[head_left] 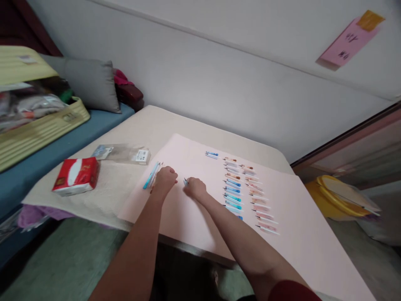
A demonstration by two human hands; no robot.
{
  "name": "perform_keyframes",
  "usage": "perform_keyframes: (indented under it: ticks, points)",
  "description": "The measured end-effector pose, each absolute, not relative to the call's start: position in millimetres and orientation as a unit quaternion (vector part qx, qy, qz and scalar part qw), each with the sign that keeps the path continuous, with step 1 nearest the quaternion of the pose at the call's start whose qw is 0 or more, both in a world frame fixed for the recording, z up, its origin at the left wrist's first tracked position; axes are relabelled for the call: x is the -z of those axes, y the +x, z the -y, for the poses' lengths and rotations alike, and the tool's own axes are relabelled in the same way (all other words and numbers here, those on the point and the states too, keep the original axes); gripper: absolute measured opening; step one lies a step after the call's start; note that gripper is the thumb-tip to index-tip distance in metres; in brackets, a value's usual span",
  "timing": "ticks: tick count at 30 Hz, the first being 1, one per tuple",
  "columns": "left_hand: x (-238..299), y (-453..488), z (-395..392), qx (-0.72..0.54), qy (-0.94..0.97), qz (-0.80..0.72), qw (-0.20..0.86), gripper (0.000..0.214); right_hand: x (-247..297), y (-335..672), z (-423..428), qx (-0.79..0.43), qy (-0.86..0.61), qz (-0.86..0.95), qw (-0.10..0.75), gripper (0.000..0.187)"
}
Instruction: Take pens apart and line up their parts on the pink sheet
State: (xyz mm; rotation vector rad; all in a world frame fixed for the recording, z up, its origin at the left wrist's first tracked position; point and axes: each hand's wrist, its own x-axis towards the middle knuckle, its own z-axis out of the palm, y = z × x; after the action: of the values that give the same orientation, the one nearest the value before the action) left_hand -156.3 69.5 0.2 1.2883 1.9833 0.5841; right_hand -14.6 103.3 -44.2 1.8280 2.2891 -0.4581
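Observation:
My right hand is closed around a pen; only its dark, bluish tip sticks out at the fingers. My left hand is curled shut just to the left, and whatever its fingers may hold is hidden. Beside and partly under it lies a small group of slim pens, light blue and brownish. To the right, two columns of pens rest on the pink sheet: one mostly blue and teal, the other pink and orange. A separate blue pair lies higher up.
A clear plastic package and a red tissue pack lie on the table's left side. Behind stands a white wall. On the left are a grey cushion and a yellow crate; a yellow bucket stands at right.

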Motion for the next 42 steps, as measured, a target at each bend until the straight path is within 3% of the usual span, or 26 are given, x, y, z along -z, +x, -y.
perform_keyframes:
  ticks: [4, 15, 26, 35, 42]
  points:
    - [-11, -149, -63, -0.249, 0.514, -0.748, 0.337, 0.020, 32, 10, -135, 0.121, 0.582, -0.798, 0.105, 0.032]
    - [-28, -101, -50, -0.040, 0.648, -0.718, 0.251, 0.019, 12, 73, -241, 0.072, 0.508, -0.845, 0.149, 0.034]
    - [-17, -95, -54, 0.026, 0.678, -0.698, 0.231, 0.021, 25, 96, -293, 0.103, 0.473, -0.856, 0.180, 0.025]
    - [-17, -92, -54, 0.053, 0.677, -0.697, 0.231, 0.022, 26, 112, -299, 0.121, 0.479, -0.857, 0.148, 0.030]
    - [-17, -90, -50, 0.041, 0.681, -0.692, 0.236, 0.023, 28, 118, -294, 0.090, 0.501, -0.855, 0.102, 0.019]
